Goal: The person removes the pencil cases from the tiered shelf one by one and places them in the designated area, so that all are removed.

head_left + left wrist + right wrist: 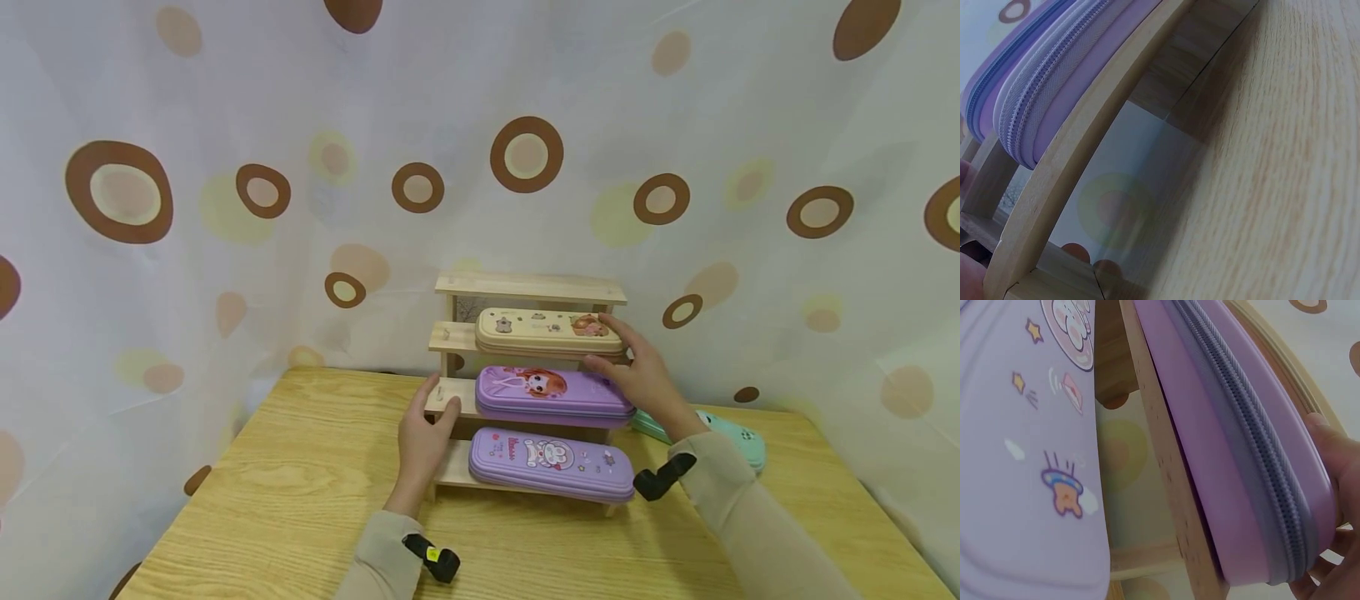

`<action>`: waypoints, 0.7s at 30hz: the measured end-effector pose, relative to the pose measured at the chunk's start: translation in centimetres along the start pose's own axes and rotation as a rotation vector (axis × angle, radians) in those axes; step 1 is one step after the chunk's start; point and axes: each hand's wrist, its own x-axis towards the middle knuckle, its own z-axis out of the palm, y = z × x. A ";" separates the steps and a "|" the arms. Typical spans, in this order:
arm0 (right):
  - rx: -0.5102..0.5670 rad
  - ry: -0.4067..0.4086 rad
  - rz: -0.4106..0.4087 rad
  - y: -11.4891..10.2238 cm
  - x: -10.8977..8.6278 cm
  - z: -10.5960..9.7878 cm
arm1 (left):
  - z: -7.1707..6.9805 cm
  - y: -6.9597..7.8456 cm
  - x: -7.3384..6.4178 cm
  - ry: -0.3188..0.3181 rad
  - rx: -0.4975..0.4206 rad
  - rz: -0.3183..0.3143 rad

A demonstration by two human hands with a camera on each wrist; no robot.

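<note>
A tiered wooden rack carries three pencil cases, one above another. The yellow pencil case lies on the upper step, with my right hand holding its right end, the thumb at the front and fingers at the back. Below it rests a purple pencil case with a girl's picture; its zipper edge fills much of the right wrist view. A lilac pencil case with a bunny print occupies the lowest step. At the rack's left side, my left hand grips the end of the middle step. Only bits of its fingers show in the left wrist view.
A mint-green pencil case lies on the wooden table to the right of the rack, partly behind my right wrist. Behind the table hangs a white curtain with brown and yellow circles.
</note>
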 end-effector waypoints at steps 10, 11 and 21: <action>0.011 0.159 -0.075 0.3 -0.9 -0.3 | 0.2 0.0 0.0 -0.003 0.004 -0.004; 0.010 0.170 -0.076 0.3 -1.1 -0.4 | 0.2 0.0 0.0 -0.003 0.002 -0.005; 0.014 0.204 -0.055 0.9 -3.7 -2.4 | 0.0 0.0 -0.1 -0.007 -0.002 -0.001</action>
